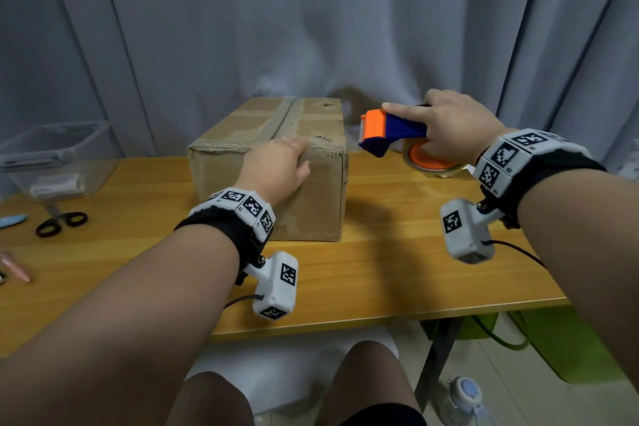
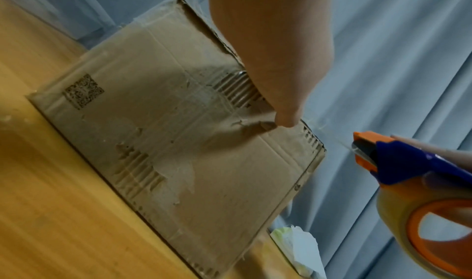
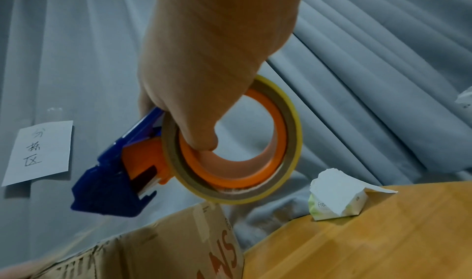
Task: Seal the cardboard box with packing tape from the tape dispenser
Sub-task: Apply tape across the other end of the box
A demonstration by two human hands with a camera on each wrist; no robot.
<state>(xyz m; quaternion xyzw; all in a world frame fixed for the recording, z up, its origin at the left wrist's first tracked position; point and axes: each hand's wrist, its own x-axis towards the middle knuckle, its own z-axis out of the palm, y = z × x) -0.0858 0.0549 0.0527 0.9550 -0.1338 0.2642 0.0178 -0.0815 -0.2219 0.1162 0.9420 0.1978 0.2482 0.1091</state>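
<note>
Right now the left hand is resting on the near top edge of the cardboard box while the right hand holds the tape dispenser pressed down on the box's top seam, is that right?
Not quite. The left hand does rest on the cardboard box's near top edge, but the right hand holds the tape dispenser in the air beside the box, to its right, not on the seam. The head view shows this.

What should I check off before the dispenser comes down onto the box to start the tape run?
1. Cardboard box flaps closed flat: ok.
2. Left hand steadying the box's near top edge: ok.
3. Right hand gripping the tape dispenser: ok.
4. Dispenser touching the box: not ok; it is in the air, right of the box.
5. Free tape end ready at the blade: cannot tell.
6. Top seam already sealed with fresh tape: cannot tell; old tape residue shows.
</note>
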